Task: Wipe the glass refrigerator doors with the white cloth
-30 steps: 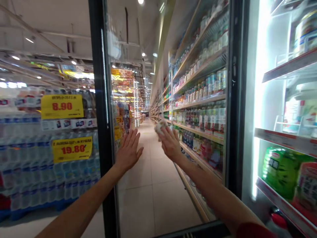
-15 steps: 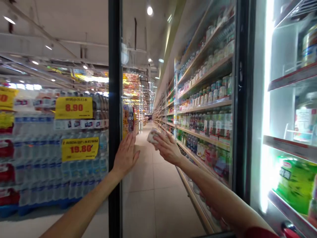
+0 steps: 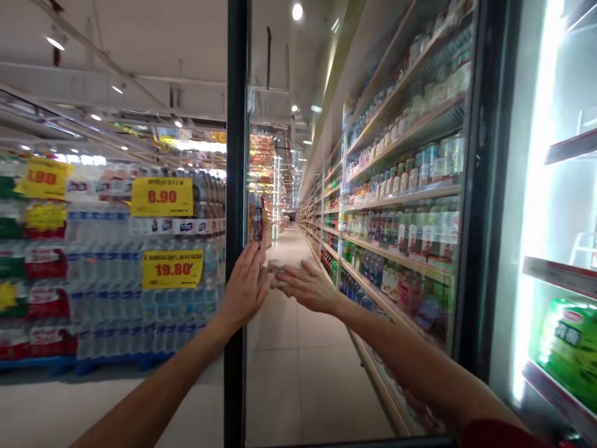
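Note:
A glass cooler door (image 3: 326, 373) in a black frame stands swung open in front of me. My left hand (image 3: 245, 283) lies with fingers stretched out against the door's left frame bar (image 3: 236, 155) and the glass beside it. With fingers extended, my right hand (image 3: 308, 286) presses a crumpled pale cloth (image 3: 276, 271) to the glass. The cloth is blurred and partly covered by the fingers, close beside my left hand.
On the right is the lit cooler interior with shelves (image 3: 559, 274) and a green package (image 3: 569, 348). Left of the door are stacked water bottles (image 3: 102, 267) with yellow price signs (image 3: 161, 196). Shelves of drinks (image 3: 401, 193) and an aisle floor (image 3: 275, 386) show in the glass.
My right hand has moved the cloth left across the glass, towards my left hand. The view has shifted, so the door appears further right. My left hand stays at the frame bar.

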`<move>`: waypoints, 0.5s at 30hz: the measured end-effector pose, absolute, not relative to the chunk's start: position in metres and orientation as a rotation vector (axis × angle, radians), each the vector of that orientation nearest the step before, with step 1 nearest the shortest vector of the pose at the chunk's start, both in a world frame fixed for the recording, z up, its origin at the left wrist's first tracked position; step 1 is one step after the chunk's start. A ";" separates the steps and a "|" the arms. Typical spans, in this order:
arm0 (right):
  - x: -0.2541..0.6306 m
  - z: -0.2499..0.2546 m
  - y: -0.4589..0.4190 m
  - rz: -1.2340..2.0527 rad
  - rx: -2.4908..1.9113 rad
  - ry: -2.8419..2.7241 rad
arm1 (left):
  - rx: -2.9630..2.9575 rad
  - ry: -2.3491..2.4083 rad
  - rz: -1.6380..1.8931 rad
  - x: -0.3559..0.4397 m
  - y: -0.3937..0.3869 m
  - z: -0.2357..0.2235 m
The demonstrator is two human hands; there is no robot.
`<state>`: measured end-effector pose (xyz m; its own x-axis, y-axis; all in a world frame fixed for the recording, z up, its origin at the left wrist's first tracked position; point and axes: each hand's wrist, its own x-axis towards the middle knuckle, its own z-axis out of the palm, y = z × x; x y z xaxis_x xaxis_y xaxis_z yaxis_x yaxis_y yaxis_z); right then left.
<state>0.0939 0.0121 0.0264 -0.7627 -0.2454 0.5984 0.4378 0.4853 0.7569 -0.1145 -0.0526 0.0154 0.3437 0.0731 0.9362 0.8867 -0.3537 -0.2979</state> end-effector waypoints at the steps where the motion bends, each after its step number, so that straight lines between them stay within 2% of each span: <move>1: 0.095 0.038 0.013 -1.280 -0.227 -1.993 | -1.693 -0.872 -1.133 -0.116 -0.054 0.016; 4: 0.094 0.084 0.017 -1.051 -0.593 -1.672 | -1.684 -0.889 -1.165 -0.116 -0.053 0.013; 6: 0.088 0.092 0.018 -1.002 -0.662 -1.631 | -1.691 -0.895 -1.178 -0.114 -0.052 0.009; 12: 0.055 0.001 0.012 -1.246 -0.193 -2.077 | -1.674 -0.881 -1.214 -0.126 -0.054 0.001; 15: 0.042 0.017 0.010 -1.158 -0.340 -2.000 | -1.639 -0.923 -1.271 -0.135 -0.054 0.001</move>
<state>0.0420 0.0102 0.0165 -0.6567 -0.1462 0.7398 0.5686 0.5483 0.6132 -0.1349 -0.0542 0.0011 0.2134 0.0539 0.9755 0.9109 -0.3720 -0.1787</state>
